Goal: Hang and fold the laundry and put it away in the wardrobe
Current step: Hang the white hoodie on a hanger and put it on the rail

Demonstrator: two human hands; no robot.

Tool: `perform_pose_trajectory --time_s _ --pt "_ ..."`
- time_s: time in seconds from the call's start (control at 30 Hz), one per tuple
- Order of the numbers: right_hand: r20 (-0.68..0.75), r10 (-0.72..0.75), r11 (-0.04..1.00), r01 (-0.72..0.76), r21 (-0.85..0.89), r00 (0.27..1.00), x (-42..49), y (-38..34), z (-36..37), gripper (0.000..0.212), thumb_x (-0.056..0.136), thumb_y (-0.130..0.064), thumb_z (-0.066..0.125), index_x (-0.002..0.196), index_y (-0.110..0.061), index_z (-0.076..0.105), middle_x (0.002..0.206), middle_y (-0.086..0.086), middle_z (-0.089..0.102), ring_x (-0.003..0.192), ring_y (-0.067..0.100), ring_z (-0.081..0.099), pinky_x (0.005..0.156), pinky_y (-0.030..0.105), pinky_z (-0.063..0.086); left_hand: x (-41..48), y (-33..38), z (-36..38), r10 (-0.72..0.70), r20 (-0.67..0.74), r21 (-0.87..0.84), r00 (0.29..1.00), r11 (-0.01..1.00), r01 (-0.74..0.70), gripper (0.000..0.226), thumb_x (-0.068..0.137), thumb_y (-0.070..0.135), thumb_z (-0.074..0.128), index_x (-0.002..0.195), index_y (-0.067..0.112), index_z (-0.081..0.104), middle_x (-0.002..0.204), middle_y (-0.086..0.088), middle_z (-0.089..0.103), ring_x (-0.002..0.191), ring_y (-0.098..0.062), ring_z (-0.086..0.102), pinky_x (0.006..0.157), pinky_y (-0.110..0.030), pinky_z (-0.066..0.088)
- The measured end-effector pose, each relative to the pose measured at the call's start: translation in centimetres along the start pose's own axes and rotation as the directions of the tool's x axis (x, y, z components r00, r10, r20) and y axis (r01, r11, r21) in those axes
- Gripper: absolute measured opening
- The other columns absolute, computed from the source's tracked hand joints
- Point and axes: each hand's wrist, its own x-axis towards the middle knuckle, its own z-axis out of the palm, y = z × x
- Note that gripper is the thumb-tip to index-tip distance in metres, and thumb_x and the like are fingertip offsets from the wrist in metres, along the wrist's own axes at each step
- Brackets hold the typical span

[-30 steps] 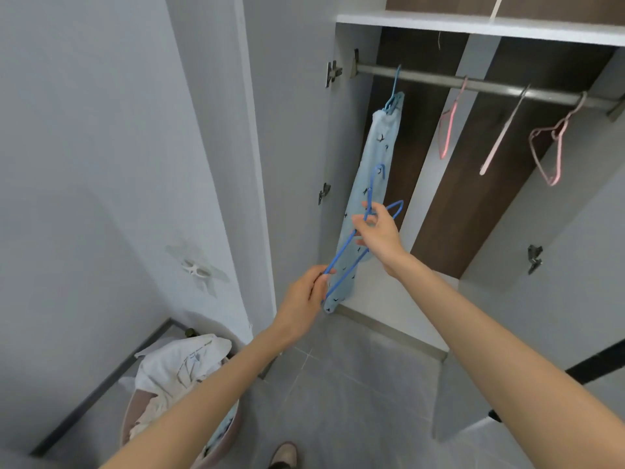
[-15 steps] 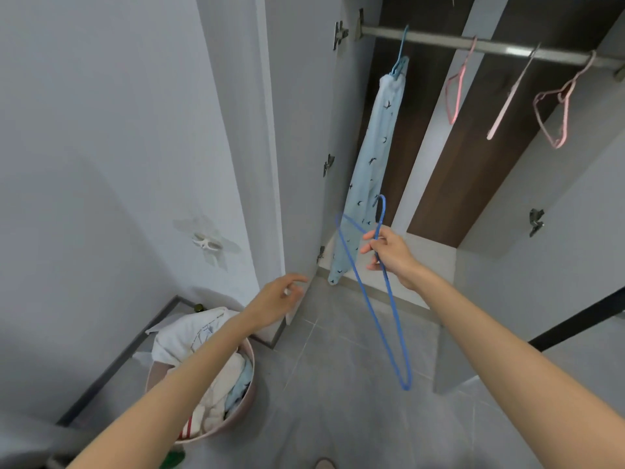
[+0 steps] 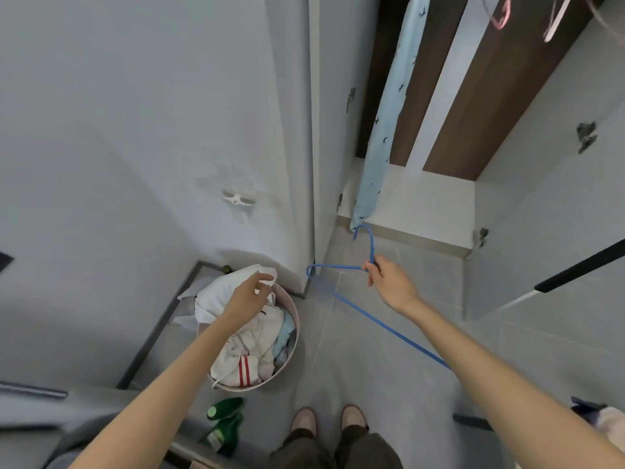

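My right hand [image 3: 389,282] is shut on a thin blue hanger [image 3: 341,296], pinching it just below the hook; its frame slants down towards my right forearm. My left hand [image 3: 248,299] hovers open, fingers spread, just over the white clothes [image 3: 223,292] heaped in a round pink laundry basket [image 3: 292,336] on the floor. Whether the fingertips touch the cloth I cannot tell. A light blue patterned garment [image 3: 385,130] hangs inside the open wardrobe [image 3: 422,198], its hem near the wardrobe floor.
Pink hangers [image 3: 500,15] show at the top edge inside the wardrobe. A white wardrobe door [image 3: 294,130] stands open beside the basket. Green bottles [image 3: 223,421] lie on the floor next to my feet [image 3: 328,421]. Grey tiles cover the floor.
My view has tilted down to the floor. My left hand let go of the blue hanger and dropped over the basket. The hanger now hangs from my right hand alone, lower than before.
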Motion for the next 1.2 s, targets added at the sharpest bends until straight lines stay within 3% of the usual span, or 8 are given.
perform_pose_trajectory --time_s 0.1,0.23,0.37,0.5,0.63,0.9,1.03,1.2 --pt "0.007 -0.001 0.999 0.001 -0.041 1.000 -0.4 0.1 3.0 0.023 0.102 -0.023 0.037 0.085 -0.016 0.051 0.078 -0.001 0.063 0.055 0.006 0.044 0.061 0.030 0.037 -0.6 -4.0 -0.6 -0.077 -0.028 0.018 0.997 0.997 0.077 0.025 0.095 0.013 0.045 0.117 0.018 0.056 0.104 -0.007 0.063 0.080 -0.020 0.060 0.072 -0.028 0.048" --pt "-0.008 -0.021 1.000 0.021 -0.004 1.000 0.0 0.8 7.2 0.025 0.101 -0.026 0.038 0.091 -0.013 0.057 0.076 0.001 0.064 0.053 0.007 0.045 0.059 0.031 0.040 -0.8 -10.0 0.0 -0.189 -0.073 0.009 0.979 0.982 0.190 0.028 0.095 0.012 0.042 0.120 0.017 0.053 0.110 -0.006 0.061 0.082 -0.023 0.060 0.067 -0.031 0.048" --pt "-0.043 -0.060 0.995 0.063 0.080 0.997 1.5 2.9 12.4 0.024 0.101 -0.026 0.038 0.090 -0.019 0.059 0.069 -0.007 0.061 0.048 0.003 0.043 0.052 0.023 0.031 0.4 -16.8 2.2 -0.212 -0.135 0.037 0.968 0.975 0.219 0.030 0.095 0.009 0.046 0.124 0.008 0.053 0.121 -0.012 0.055 0.101 -0.024 0.056 0.085 -0.037 0.049" --pt "-0.082 -0.123 0.979 0.134 0.153 0.989 4.1 5.3 18.1 0.025 0.101 -0.023 0.039 0.086 -0.021 0.059 0.070 -0.007 0.062 0.052 0.002 0.046 0.056 0.026 0.035 2.7 -24.1 5.2 -0.212 -0.192 0.054 0.958 0.973 0.226 0.032 0.096 0.009 0.045 0.127 0.005 0.051 0.129 -0.011 0.054 0.113 -0.025 0.053 0.087 -0.026 0.040" --pt "-0.092 -0.181 0.957 0.197 0.212 0.979 6.7 8.1 23.5 0.026 0.099 -0.022 0.041 0.079 -0.025 0.057 0.073 -0.004 0.065 0.051 -0.001 0.048 0.058 0.028 0.035 4.9 -31.4 8.3 -0.252 -0.252 0.082 0.934 0.957 0.280 0.036 0.096 0.011 0.047 0.132 0.004 0.047 0.134 -0.013 0.052 0.119 -0.028 0.051 0.099 -0.034 0.040" --pt "-0.079 -0.243 0.940 0.255 0.228 0.967 7.7 11.1 29.3 0.026 0.099 -0.022 0.040 0.082 -0.021 0.060 0.071 -0.003 0.067 0.050 -0.004 0.048 0.057 0.024 0.033 6.2 -41.4 12.3 -0.325 -0.242 0.265 0.914 0.884 0.385 0.060 0.095 0.033 0.051 0.145 0.009 0.029 0.149 -0.013 0.035 0.135 -0.030 0.035 0.110 -0.039 0.029" --pt "-0.096 -0.242 0.944 0.257 0.207 0.966 7.3 11.4 30.4 0.028 0.100 -0.027 0.039 0.080 -0.026 0.060 0.071 -0.011 0.067 0.072 0.014 0.058 0.058 0.016 0.039 7.2 -44.0 12.3 -0.410 -0.235 0.306 0.881 0.829 0.468 0.075 0.092 0.048 0.050 0.150 0.017 0.012 0.153 -0.015 0.021 0.138 -0.034 0.024 0.113 -0.044 0.024" --pt "-0.090 -0.230 0.948 0.244 0.203 0.969 7.2 11.4 31.4 0.027 0.100 -0.029 0.039 0.083 -0.027 0.060 0.073 -0.011 0.068 0.078 0.031 0.057 0.053 0.020 0.041 7.9 -45.3 12.1 -0.338 -0.307 0.387 0.890 0.810 0.441 0.063 0.095 0.029 0.048 0.149 0.017 0.017 0.150 -0.013 0.033 0.133 -0.032 0.033 0.110 -0.041 0.025"
